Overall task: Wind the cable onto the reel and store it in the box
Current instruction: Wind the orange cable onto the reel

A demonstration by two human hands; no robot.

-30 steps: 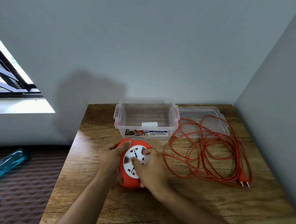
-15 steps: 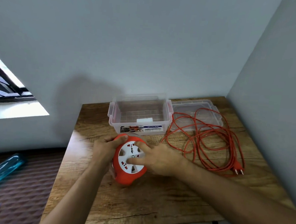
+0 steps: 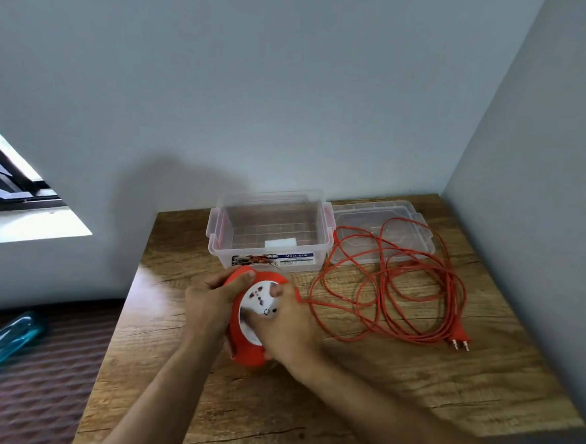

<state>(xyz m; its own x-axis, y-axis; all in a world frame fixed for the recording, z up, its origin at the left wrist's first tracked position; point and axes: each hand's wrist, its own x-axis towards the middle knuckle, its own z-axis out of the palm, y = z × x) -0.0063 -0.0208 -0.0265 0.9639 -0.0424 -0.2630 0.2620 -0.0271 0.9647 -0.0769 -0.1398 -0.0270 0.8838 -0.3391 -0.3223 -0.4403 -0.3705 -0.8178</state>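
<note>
Student: Grip state, then outward?

Tutor: Left grip (image 3: 211, 302) is clamped on the orange rim of the reel (image 3: 250, 303), thumb over the top. Right grip (image 3: 288, 331) lies across the white socket face, fingers bent onto it. Reel sits tilted on the table (image 3: 411, 400), just in front of the box (image 3: 224, 255).

Student: Progress?

Tutor: Early, by judgement. Cable (image 3: 415, 335) runs from the reel's right side into loose coils on the table, partly over the lid (image 3: 360, 215), with the plug (image 3: 461, 338) at its free end. Box stands open without the reel. Winding and storing are both left.

Student: Obscured?

Tutor: Any turns already inside the housing, and any winding knob under the right grip. Left margin is blurred.
</note>
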